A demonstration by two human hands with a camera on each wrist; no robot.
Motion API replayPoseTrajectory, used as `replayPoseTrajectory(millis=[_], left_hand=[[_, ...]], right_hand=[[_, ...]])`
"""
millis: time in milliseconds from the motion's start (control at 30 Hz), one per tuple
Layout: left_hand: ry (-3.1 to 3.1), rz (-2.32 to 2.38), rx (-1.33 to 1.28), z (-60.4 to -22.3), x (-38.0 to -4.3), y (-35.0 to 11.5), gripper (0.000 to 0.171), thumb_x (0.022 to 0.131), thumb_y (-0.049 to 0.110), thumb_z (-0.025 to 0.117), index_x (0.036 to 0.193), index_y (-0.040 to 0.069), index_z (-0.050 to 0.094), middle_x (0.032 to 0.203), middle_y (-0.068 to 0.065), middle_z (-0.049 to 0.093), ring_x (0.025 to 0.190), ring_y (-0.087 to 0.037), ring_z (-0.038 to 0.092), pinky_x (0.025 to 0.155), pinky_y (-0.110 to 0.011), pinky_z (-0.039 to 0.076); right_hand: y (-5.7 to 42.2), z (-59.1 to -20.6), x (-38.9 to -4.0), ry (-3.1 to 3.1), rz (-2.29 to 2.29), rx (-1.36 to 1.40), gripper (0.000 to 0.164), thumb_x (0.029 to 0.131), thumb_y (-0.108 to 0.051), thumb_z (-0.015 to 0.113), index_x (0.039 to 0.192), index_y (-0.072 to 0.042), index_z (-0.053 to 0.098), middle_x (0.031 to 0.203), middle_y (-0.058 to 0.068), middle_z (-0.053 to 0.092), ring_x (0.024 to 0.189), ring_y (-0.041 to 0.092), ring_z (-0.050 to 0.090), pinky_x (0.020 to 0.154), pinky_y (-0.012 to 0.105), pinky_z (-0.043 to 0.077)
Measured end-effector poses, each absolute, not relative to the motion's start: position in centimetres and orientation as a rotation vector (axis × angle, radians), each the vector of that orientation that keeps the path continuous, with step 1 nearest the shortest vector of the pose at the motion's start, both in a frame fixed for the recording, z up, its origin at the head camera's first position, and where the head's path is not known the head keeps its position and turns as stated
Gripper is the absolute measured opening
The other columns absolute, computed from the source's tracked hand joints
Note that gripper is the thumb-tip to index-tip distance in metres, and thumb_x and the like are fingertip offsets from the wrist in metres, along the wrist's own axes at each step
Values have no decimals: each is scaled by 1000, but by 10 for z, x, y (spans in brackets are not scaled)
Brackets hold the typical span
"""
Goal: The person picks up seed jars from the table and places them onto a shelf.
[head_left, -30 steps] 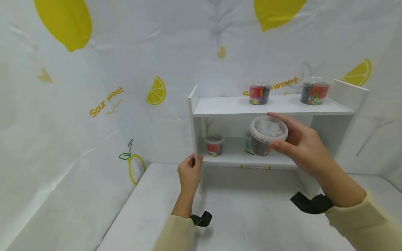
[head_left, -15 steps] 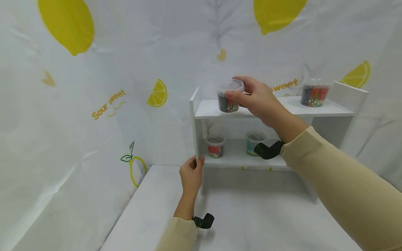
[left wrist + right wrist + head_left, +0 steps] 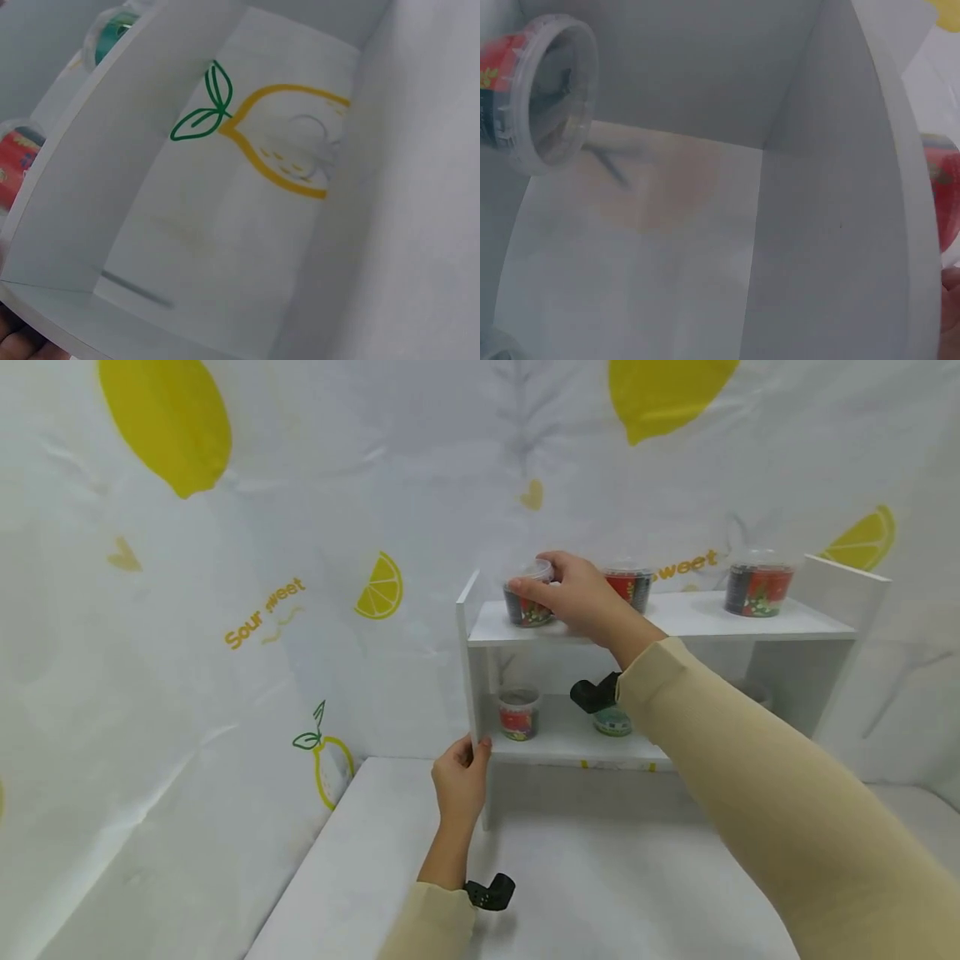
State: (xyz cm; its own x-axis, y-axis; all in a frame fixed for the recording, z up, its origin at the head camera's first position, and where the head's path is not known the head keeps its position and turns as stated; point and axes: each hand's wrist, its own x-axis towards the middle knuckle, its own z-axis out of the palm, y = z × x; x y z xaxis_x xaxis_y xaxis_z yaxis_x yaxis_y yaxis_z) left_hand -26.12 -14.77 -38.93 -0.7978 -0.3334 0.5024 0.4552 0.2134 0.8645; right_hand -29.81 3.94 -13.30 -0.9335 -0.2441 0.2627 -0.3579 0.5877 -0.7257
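My right hand (image 3: 588, 597) pinches a clear plastic tub (image 3: 527, 612) with a red and dark label near its rim. The tub is upright at the left end of the top board (image 3: 686, 620) of a small white shelf. In the right wrist view, the red side of this tub (image 3: 943, 191) shows past the shelf edge. My left hand (image 3: 460, 781) grips the shelf's left side panel (image 3: 466, 647) with thumb and fingers, beside the lower board. Only a few of its fingers (image 3: 19, 343) appear in the left wrist view's corner.
Two similar tubs, a middle one (image 3: 628, 587) and a right one (image 3: 759, 585), stand on the top board. Below are a red-labelled tub (image 3: 519, 714) and a green-labelled tub (image 3: 612, 720); another tub (image 3: 752, 693) is mostly hidden by my right sleeve. A lemon-print sheet (image 3: 337, 468) hangs behind.
My right hand has carried the tub from in front of the shelf, up and left, to the top board's left end. The left hand has kept its grip on the side panel.
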Motion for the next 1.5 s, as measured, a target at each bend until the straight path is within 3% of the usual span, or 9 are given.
replayPoseTrajectory(millis=[133, 733, 967, 1167, 1333, 1500], left_hand=[[-1885, -1652, -105, -389, -260, -145, 28, 94, 19, 67, 109, -4, 72, 99, -12, 75, 91, -17, 73, 75, -27, 60], [-1895, -1635, -87, -387, -260, -150, 30, 93, 24, 70, 108, -1, 74, 97, -11, 76, 87, -17, 72, 72, -26, 59], [-1880, -1666, -71, -386, -260, -149, 26, 92, 18, 70, 108, -3, 73, 98, -13, 75, 90, -21, 72, 75, -31, 60], [-1910, -1663, -22, -374, -252, -144, 24, 93, 11, 67, 108, -7, 71, 97, -18, 75, 89, -23, 72, 72, -27, 59], [-1912, -1650, -67, -362, -239, -142, 24, 93, 6, 65, 108, -12, 69, 100, -22, 73, 94, -27, 72, 77, -32, 60], [-1897, -1653, -74, -379, -254, -145, 27, 94, 13, 67, 111, -8, 70, 104, -19, 73, 98, -25, 71, 81, -37, 59]], right_hand=[[40, -133, -300, -2724, 1276, 497, 95, 86, -66, 60, 158, -17, 22, 153, 10, 40, 137, 24, 39, 118, 47, 30], [30, -131, -300, -2797, 1258, 326, 100, 84, -74, 55, 159, -22, 16, 162, 5, 25, 146, 24, 28, 120, 46, 26], [29, -133, -299, -2803, 1230, 270, 102, 83, -76, 54, 159, -23, 13, 164, 4, 20, 148, 25, 24, 120, 49, 25], [27, -134, -300, -2797, 1217, 258, 101, 83, -76, 52, 159, -23, 13, 164, 5, 20, 147, 26, 25, 120, 48, 24], [26, -134, -300, -2801, 1195, 249, 101, 84, -76, 52, 159, -22, 12, 164, 6, 21, 146, 27, 26, 120, 49, 25], [26, -135, -299, -2801, 1189, 247, 103, 83, -76, 53, 159, -22, 11, 162, 6, 24, 144, 26, 29, 120, 48, 26]])
